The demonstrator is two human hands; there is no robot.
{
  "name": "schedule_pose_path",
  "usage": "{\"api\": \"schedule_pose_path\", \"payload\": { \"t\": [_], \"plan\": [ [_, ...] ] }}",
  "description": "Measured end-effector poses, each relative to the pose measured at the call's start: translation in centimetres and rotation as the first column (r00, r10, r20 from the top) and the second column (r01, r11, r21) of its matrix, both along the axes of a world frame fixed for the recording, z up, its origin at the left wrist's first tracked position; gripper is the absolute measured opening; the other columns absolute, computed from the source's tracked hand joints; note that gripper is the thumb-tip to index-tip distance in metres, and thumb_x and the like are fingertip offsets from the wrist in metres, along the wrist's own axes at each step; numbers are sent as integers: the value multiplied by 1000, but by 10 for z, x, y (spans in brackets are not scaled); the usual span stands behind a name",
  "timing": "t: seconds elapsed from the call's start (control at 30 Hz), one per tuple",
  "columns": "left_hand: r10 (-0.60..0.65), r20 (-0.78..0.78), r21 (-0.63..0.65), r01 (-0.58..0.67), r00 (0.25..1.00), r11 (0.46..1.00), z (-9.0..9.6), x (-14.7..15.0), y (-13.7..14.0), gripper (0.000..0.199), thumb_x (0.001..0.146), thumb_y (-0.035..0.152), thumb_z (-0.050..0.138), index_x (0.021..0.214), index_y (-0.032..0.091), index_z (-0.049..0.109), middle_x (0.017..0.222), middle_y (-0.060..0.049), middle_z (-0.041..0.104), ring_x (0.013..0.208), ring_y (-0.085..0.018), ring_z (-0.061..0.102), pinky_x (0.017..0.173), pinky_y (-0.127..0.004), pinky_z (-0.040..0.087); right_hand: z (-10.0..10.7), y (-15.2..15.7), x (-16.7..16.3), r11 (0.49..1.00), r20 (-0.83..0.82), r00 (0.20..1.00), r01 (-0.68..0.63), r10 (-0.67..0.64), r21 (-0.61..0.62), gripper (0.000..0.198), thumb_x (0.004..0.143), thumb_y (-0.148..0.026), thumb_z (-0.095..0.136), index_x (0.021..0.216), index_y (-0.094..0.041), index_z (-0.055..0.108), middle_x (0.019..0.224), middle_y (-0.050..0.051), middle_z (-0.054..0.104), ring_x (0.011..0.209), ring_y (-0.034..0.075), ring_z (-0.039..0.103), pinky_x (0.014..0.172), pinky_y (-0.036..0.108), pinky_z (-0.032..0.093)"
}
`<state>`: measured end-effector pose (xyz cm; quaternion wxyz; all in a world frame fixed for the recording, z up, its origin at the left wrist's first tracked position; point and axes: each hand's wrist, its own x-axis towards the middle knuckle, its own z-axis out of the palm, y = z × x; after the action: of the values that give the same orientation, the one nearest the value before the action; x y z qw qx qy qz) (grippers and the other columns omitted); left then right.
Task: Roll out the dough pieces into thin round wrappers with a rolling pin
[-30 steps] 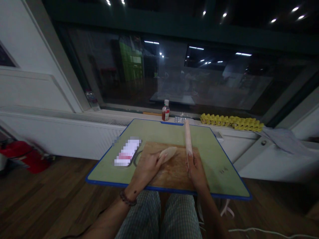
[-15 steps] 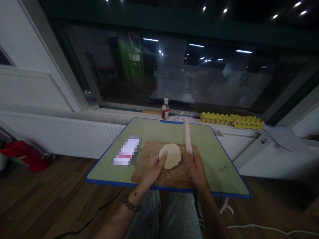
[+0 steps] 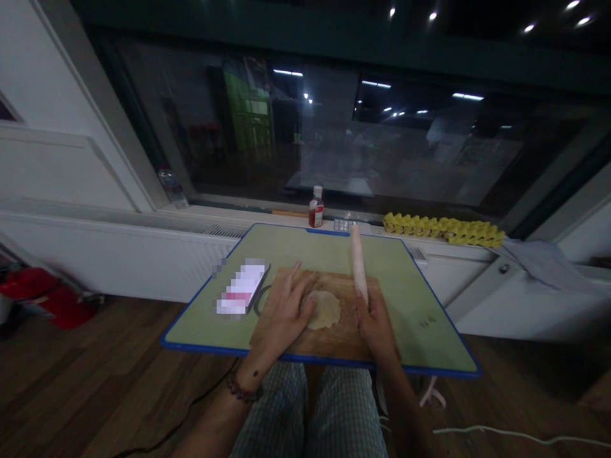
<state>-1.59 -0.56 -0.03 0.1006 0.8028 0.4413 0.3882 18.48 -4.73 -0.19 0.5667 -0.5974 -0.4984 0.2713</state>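
A flat, pale round of dough [image 3: 325, 312] lies on the wooden board [image 3: 310, 346] in front of me. My left hand [image 3: 289, 305] is spread at the dough's left side, its thumb at the edge and its other fingers stretched out over the board. My right hand [image 3: 375, 321] grips the near end of a pale rolling pin [image 3: 359, 261] just right of the dough. The pin points away from me, and its far end reaches the table's back edge. Its near end is hidden by my fingers.
The board rests on a green folding table [image 3: 420, 305] with a blue rim. A blurred phone [image 3: 242, 286] lies on the left. On the sill stand a small red-labelled bottle [image 3: 316, 207] and a yellow egg carton [image 3: 443, 229]. A red bucket-like object [image 3: 52, 299] is on the floor.
My left hand has opened from its hold on the dough's edge and spread out. The dough, raised before, now lies flat on the board. My right hand still holds the rolling pin.
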Motion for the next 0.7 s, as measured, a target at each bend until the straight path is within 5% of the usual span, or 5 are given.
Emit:
{"api": "schedule_pose_path", "payload": {
  "t": [0.17,0.3,0.43,0.53,0.7],
  "plan": [
    [135,40,167,-140,990,976,10,-9,5,39,98,29,48,136,24,50,154,-13,27,144,-31,27,114,-54,29,3,0,-1,999,108,994,-23,26,-26,41,88,-55,52,98,-18,64,70,0,62,59,17,56,53,27,44],
    [218,35,262,-219,975,940,24,-16,7,39,97,29,50,135,21,51,154,-16,23,142,-34,27,111,-56,29,2,-2,4,990,322,936,-133,143,-51,45,92,-49,50,119,-17,65,97,7,73,86,23,68,76,33,53],
    [234,-27,336,-212,972,918,44,-21,0,37,97,29,48,133,22,54,154,-15,29,140,-33,31,111,-54,27,3,-4,19,979,717,667,-137,202,-148,40,93,-41,55,129,-26,62,118,8,71,104,27,67,92,40,51],
    [158,-163,298,-105,974,949,48,-18,-1,31,98,28,46,126,22,58,149,-12,42,136,-30,39,112,-51,28,9,-1,29,962,852,452,-189,264,-198,39,93,-37,59,130,-28,62,122,8,69,110,27,65,98,41,47],
    [81,-357,149,-29,931,988,25,-7,13,33,97,32,49,125,16,59,143,-13,52,133,-27,45,112,-45,34,14,7,37,928,881,353,-310,314,-206,38,94,-33,58,131,-27,61,130,7,65,120,24,59,106,42,42]
  ]
}}
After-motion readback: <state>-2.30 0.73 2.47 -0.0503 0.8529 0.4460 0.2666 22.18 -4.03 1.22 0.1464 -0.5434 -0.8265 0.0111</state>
